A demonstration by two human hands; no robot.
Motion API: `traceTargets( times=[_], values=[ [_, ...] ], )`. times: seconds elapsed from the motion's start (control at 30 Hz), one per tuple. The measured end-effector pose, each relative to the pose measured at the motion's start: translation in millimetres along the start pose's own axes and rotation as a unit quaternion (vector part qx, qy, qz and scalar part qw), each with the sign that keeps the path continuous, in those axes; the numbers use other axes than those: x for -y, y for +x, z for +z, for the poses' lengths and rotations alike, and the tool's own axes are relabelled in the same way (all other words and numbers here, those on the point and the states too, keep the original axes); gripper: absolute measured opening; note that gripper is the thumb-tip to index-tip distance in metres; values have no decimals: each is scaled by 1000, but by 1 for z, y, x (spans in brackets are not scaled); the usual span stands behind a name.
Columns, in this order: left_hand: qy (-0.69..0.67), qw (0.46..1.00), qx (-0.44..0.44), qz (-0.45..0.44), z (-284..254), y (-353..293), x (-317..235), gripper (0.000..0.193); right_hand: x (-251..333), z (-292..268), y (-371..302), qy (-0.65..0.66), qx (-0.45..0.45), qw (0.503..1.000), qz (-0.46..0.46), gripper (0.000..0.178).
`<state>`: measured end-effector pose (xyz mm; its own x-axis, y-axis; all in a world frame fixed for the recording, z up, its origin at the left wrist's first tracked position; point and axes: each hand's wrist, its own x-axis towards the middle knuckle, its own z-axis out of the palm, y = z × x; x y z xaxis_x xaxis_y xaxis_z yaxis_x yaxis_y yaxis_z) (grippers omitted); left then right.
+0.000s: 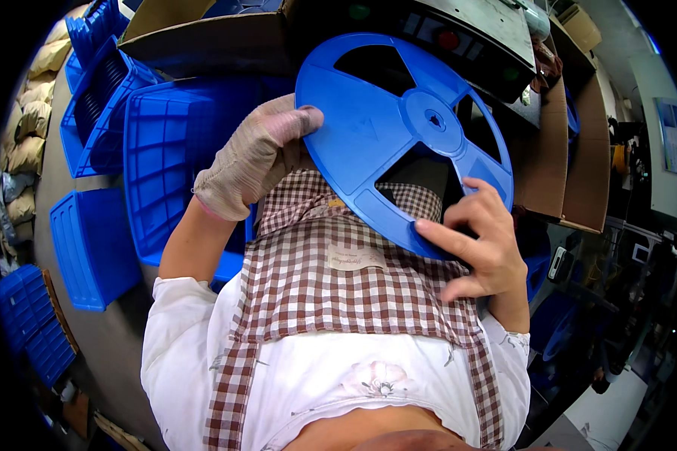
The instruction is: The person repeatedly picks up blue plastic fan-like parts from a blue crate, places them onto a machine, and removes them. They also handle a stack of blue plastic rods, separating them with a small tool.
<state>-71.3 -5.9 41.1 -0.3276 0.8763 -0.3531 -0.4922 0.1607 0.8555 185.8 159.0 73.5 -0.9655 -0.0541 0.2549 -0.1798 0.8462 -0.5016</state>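
A blue plastic reel (353,113) with large cut-outs and a round hub is tilted up in front of my chest. My left hand (256,158), in a pale fabric glove with the thumb tip bare, grips the reel's left edge. The thumb lies on its upper face, and the other fingers are partly hidden behind. My right hand (481,240), bare, is at the lower right rim. Its fingers are spread, with fingertips touching the reel's face and rim, while the thumb stands apart from it.
Left of me stand a large blue plastic crate (154,173), stacked blue bins (101,105) and another blue bin (94,248). A cardboard box (210,45) is beyond them. Ahead right is a machine with a red button (447,40); beside it, an open cardboard box (545,158).
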Motion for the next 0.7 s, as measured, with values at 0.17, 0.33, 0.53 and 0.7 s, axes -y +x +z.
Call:
traceTargets(
  times=[0.17, 0.33, 0.53, 0.7],
  values=[
    [64, 997, 32, -32, 26, -12, -18, 52, -34, 14, -33, -62, -72, 960, 264, 96],
    [119, 971, 204, 40, 45, -14, -38, 54, -28, 20, -41, 152, -169, 907, 354, 88],
    [325, 900, 19, 288, -76, 36, -98, 42, -32, 5, -114, 498, -376, 741, 248, 68],
    [729, 609, -304, 69, -167, 93, -157, 53, -25, 6, -125, 611, -434, 655, 98, 59]
  ],
)
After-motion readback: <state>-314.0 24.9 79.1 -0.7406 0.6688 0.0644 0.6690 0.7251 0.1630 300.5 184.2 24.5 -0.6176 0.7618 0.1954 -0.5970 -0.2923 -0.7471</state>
